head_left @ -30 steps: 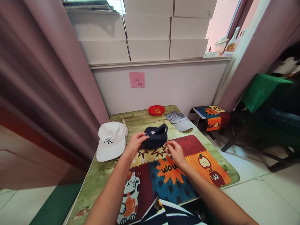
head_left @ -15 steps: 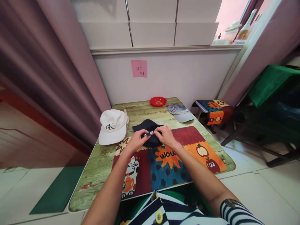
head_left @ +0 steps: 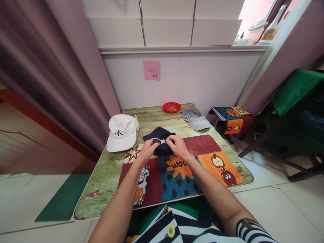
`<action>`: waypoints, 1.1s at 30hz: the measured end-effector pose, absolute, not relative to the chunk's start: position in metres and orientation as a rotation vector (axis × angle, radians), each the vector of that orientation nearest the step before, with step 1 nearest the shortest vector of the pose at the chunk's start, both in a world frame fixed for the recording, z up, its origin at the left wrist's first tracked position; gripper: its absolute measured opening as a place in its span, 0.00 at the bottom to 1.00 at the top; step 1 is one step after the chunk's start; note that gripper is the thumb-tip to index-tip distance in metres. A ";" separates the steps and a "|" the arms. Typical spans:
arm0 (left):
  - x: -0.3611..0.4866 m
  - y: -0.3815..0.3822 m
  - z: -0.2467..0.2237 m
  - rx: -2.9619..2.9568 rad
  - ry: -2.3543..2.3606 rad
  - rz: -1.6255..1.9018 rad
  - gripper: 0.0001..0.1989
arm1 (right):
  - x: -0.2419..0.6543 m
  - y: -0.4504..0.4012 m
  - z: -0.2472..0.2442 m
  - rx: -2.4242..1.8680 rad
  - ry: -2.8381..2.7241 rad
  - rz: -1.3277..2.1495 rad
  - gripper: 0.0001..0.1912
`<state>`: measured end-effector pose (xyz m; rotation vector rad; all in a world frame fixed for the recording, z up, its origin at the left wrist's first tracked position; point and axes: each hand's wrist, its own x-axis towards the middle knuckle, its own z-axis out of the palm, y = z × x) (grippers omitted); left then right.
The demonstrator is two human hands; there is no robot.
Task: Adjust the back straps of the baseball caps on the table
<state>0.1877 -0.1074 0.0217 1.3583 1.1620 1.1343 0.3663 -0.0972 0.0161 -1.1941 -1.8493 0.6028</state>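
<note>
A dark navy cap (head_left: 159,132) lies on the table in front of me, its back strap (head_left: 156,140) with a silver metal buckle (head_left: 162,141) turned toward me. My left hand (head_left: 149,148) pinches the strap's left end between thumb and fingers. On the other side of the buckle, my right hand (head_left: 177,145) pinches the strap close to the metal. Part of the cap is hidden behind both hands. A white cap (head_left: 122,132) with black letters stands to the left, and a grey cap (head_left: 195,119) sits at the back right.
The wood-patterned table (head_left: 101,189) carries a colourful mat (head_left: 202,145) under my forearms. A red dish (head_left: 171,107) stands at the table's back edge, by the wall with a pink note (head_left: 152,70). To the right is a stool with a printed cloth (head_left: 234,119).
The left end of the strap now shows more plainly, drawn out straight beside the buckle. Both hands stay at the cap, and the view has shifted slightly.
</note>
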 end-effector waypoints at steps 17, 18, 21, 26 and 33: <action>0.152 -0.097 0.027 1.225 1.096 1.274 0.13 | 0.420 -0.045 -0.042 -1.013 -1.304 1.086 0.34; 0.154 -0.096 0.029 1.270 1.082 1.242 0.13 | 0.419 -0.048 -0.047 -0.982 -1.415 1.138 0.37; 0.157 -0.094 0.031 1.476 1.069 1.121 0.16 | 0.414 -0.056 -0.060 -0.924 -1.750 1.093 0.41; 0.136 -0.088 0.006 1.857 1.563 1.068 0.18 | 0.413 -0.060 -0.066 -1.068 -1.758 0.803 0.10; 0.123 -0.081 -0.030 2.445 1.698 0.703 0.29 | 0.411 -0.064 -0.068 -1.106 -1.641 0.902 0.12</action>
